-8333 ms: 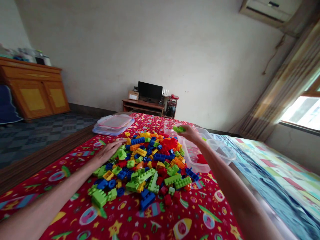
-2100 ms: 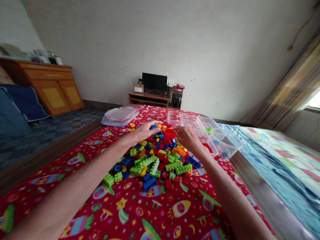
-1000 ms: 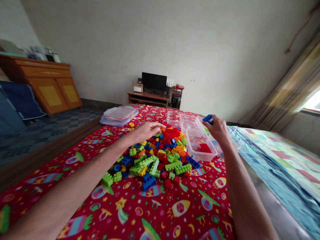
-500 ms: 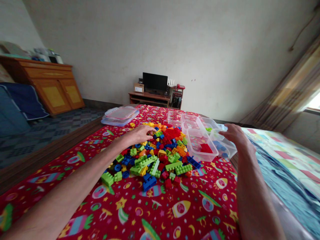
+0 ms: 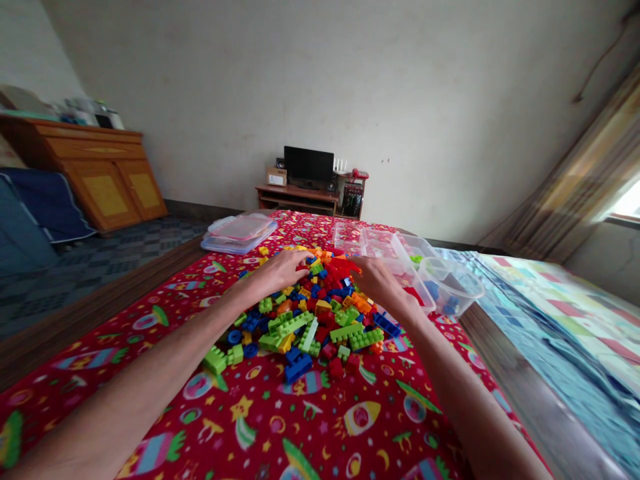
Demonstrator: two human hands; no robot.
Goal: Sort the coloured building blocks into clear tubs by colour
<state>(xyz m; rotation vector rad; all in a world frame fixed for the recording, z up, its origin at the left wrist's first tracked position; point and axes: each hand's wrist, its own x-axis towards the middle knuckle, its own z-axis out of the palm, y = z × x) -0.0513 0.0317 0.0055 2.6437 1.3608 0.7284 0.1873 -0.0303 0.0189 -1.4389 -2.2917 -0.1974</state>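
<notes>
A heap of building bricks (image 5: 320,320) in red, green, blue, yellow and orange lies on the red patterned cloth (image 5: 270,407). My left hand (image 5: 286,270) is at the heap's far left side, fingers curled in; whatever they may hold is hidden. Over the red bricks (image 5: 341,270) at the far right of the heap is my right hand (image 5: 374,277), fingers reaching down and apart, with no brick visibly gripped. Beside it stands a clear plastic box (image 5: 427,300) with red bricks in it, partly covered by my right forearm. A round clear tub (image 5: 463,287) holds blue pieces.
More clear boxes (image 5: 377,241) stand behind, one with green pieces (image 5: 416,259). Stacked lids (image 5: 240,230) lie at the far left of the cloth. A bed with a checked cover (image 5: 560,293) is on the right. A monitor (image 5: 309,165) stands on a desk by the wall.
My right hand has moved left from the round tub to the red bricks in the heap. My left hand stays at almost the same spot.
</notes>
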